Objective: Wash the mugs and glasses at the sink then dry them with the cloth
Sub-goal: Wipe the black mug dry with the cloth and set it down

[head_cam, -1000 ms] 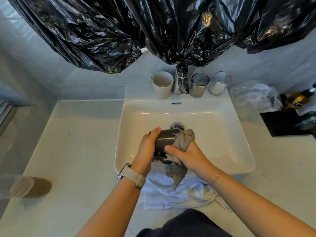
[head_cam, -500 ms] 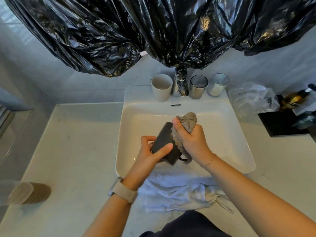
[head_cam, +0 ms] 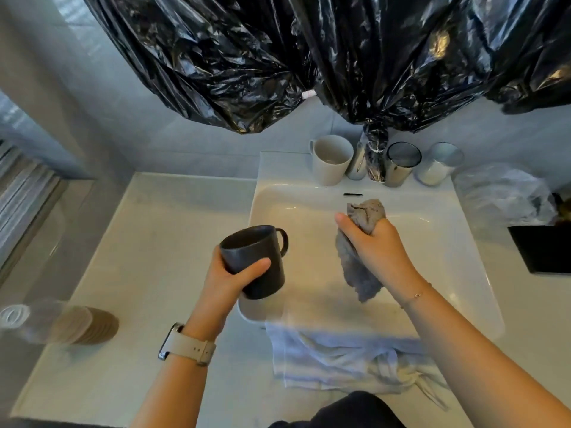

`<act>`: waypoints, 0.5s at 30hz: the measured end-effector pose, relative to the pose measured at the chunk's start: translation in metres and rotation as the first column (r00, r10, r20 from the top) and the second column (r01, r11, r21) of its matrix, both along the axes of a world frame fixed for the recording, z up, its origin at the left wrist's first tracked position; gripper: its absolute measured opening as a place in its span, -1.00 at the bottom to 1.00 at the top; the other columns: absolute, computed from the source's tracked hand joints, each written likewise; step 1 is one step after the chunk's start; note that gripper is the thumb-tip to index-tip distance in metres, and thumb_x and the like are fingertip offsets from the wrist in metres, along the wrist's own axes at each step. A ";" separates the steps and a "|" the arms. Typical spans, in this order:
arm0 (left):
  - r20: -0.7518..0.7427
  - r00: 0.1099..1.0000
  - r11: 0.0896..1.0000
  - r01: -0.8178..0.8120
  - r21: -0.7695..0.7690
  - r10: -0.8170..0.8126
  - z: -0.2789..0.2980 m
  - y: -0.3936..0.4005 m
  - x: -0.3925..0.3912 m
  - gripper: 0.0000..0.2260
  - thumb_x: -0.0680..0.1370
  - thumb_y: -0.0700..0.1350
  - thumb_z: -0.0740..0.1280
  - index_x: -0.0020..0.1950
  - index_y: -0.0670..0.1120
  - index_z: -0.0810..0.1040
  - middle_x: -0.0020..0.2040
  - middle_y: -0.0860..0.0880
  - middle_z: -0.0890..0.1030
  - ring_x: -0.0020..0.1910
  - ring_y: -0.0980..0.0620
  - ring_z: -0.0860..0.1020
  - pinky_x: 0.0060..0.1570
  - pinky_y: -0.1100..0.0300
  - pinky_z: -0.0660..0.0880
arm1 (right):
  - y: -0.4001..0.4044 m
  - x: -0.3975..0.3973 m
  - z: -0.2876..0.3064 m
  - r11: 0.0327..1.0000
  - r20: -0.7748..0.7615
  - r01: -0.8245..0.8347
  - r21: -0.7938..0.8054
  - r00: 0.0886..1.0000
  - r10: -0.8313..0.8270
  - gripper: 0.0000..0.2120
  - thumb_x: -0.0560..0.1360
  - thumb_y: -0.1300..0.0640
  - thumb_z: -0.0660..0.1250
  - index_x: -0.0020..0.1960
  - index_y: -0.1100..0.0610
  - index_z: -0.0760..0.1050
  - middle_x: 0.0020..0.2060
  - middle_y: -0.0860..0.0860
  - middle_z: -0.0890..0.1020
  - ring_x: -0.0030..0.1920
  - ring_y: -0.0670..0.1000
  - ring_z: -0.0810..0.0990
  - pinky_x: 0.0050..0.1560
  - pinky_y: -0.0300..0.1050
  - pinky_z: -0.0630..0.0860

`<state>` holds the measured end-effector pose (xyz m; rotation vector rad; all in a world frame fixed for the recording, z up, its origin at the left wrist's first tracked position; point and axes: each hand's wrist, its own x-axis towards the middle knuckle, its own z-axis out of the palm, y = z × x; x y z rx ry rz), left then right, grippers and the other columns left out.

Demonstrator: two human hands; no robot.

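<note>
We are gripping the dark mug [head_cam: 254,261] in our left hand [head_cam: 230,278] at frame centre, over the sink [head_cam: 457,248] rim's left edge, right hand [head_cam: 375,247] clutching the grey cloth [head_cam: 360,251], and risking a slip onto the counter [head_cam: 129,273], while cups [head_cam: 332,159] crowding the tap [head_cam: 358,166] are blocking the upper ledge.

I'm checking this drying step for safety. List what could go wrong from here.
1. The left hand alone grips the dark mug, tilted over the sink's left rim; if still wet, it could slip and chip.
2. The grey cloth hangs loose from the right hand and could dip into the basin.
3. The white mug, steel cup and glass crowd the back ledge, easily knocked.
</note>
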<state>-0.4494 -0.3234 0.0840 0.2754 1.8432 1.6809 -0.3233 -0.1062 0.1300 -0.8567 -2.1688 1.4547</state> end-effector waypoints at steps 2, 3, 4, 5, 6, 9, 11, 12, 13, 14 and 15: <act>-0.091 0.979 0.983 -0.185 0.000 0.184 -0.015 -0.015 -0.014 -0.15 0.13 0.19 0.60 0.35 0.06 0.36 0.21 0.08 0.56 0.15 0.12 0.58 -0.02 0.23 0.58 | 0.002 0.000 -0.001 0.979 0.312 -0.188 0.082 0.937 0.154 -0.54 0.57 -0.08 0.30 -0.48 0.01 0.43 -0.56 -0.06 0.50 -0.44 -0.13 0.51 -0.35 -0.30 0.38; -0.145 0.959 0.969 -0.247 -0.021 0.241 -0.023 -0.021 -0.021 -0.13 0.15 0.15 0.62 0.38 0.06 0.33 0.24 0.08 0.53 0.17 0.12 0.55 0.03 0.22 0.55 | 0.003 -0.001 -0.001 0.950 0.479 -0.288 0.124 0.856 0.197 -0.54 0.56 -0.08 0.31 -0.49 0.01 0.40 -0.55 -0.06 0.46 -0.44 -0.16 0.47 -0.41 -0.35 0.31; -0.195 0.940 0.955 -0.293 -0.044 0.279 -0.033 -0.026 -0.027 -0.12 0.18 0.07 0.65 0.40 0.06 0.30 0.26 0.08 0.50 0.19 0.13 0.52 0.06 0.20 0.53 | 0.003 -0.003 -0.001 0.916 0.612 -0.377 0.136 0.759 0.222 -0.56 0.54 -0.06 0.33 -0.48 0.01 0.38 -0.53 -0.07 0.44 -0.42 -0.17 0.44 -0.45 -0.36 0.27; -0.232 0.923 0.942 -0.329 -0.062 0.307 -0.044 -0.032 -0.032 -0.12 0.22 -0.03 0.67 0.42 0.06 0.28 0.28 0.07 0.48 0.20 0.16 0.50 0.10 0.20 0.50 | 0.003 -0.006 -0.003 0.883 0.710 -0.454 0.117 0.660 0.245 -0.60 0.53 -0.02 0.35 -0.45 0.02 0.38 -0.50 -0.08 0.42 -0.42 -0.17 0.41 -0.48 -0.35 0.22; -0.257 0.907 0.930 -0.361 -0.072 0.333 -0.055 -0.036 -0.035 -0.13 0.25 -0.12 0.66 0.43 0.05 0.26 0.29 0.07 0.47 0.20 0.20 0.49 0.12 0.23 0.48 | 0.003 -0.008 -0.005 0.859 0.781 -0.507 0.070 0.563 0.269 -0.63 0.51 0.04 0.36 -0.43 0.05 0.37 -0.49 -0.06 0.41 -0.43 -0.14 0.39 -0.49 -0.32 0.20; -0.277 0.882 0.907 -0.414 -0.074 0.380 -0.088 -0.045 -0.038 -0.17 0.27 -0.23 0.65 0.38 0.07 0.25 0.27 0.05 0.47 0.15 0.39 0.48 0.03 0.49 0.45 | 0.002 -0.015 -0.011 0.842 0.885 -0.528 -0.109 0.334 0.323 -0.66 0.43 0.23 0.37 -0.42 0.10 0.28 -0.47 0.01 0.35 -0.45 -0.01 0.32 -0.42 -0.20 0.21; -0.266 0.883 0.904 -0.420 -0.082 0.386 -0.107 -0.048 -0.037 -0.15 0.26 -0.27 0.64 0.36 0.10 0.22 0.27 0.03 0.45 0.12 0.45 0.46 -0.02 0.59 0.42 | 0.004 -0.015 -0.015 0.807 0.873 -0.559 -0.188 0.281 0.398 -0.68 0.41 0.23 0.38 -0.37 0.12 0.26 -0.40 0.05 0.33 -0.38 0.03 0.31 -0.32 -0.14 0.21; -0.257 0.885 0.902 -0.423 -0.089 0.389 -0.114 -0.049 -0.037 -0.14 0.26 -0.28 0.64 0.36 0.10 0.22 0.27 0.01 0.44 0.12 0.45 0.46 -0.02 0.60 0.41 | 0.004 -0.015 -0.017 0.782 0.831 -0.580 -0.228 0.303 0.467 -0.72 0.41 0.22 0.40 -0.31 0.14 0.29 -0.34 0.08 0.36 -0.33 0.03 0.33 -0.27 -0.11 0.22; -0.246 0.885 0.899 -0.428 -0.094 0.395 -0.120 -0.051 -0.037 -0.14 0.26 -0.29 0.64 0.36 0.10 0.22 0.28 0.00 0.43 0.13 0.45 0.46 -0.02 0.60 0.41 | 0.004 -0.013 -0.018 0.763 0.758 -0.581 -0.284 0.352 0.550 -0.77 0.41 0.24 0.41 -0.24 0.18 0.35 -0.27 0.10 0.40 -0.27 0.03 0.36 -0.23 -0.11 0.24; -0.235 0.885 0.896 -0.433 -0.095 0.403 -0.125 -0.052 -0.037 -0.13 0.26 -0.30 0.64 0.37 0.10 0.22 0.29 0.00 0.42 0.13 0.43 0.46 0.00 0.59 0.41 | 0.004 -0.012 -0.019 0.748 0.670 -0.564 -0.349 0.408 0.620 -0.81 0.41 0.27 0.42 -0.13 0.23 0.40 -0.21 0.11 0.44 -0.22 0.02 0.39 -0.20 -0.11 0.28; -0.225 0.885 0.895 -0.435 -0.093 0.407 -0.129 -0.053 -0.038 -0.13 0.25 -0.31 0.63 0.37 0.09 0.22 0.30 -0.01 0.42 0.15 0.40 0.46 0.02 0.57 0.41 | 0.003 -0.010 -0.019 0.734 0.590 -0.540 -0.413 0.455 0.667 -0.79 0.43 0.30 0.42 -0.01 0.27 0.43 -0.17 0.09 0.48 -0.18 -0.01 0.43 -0.17 -0.14 0.34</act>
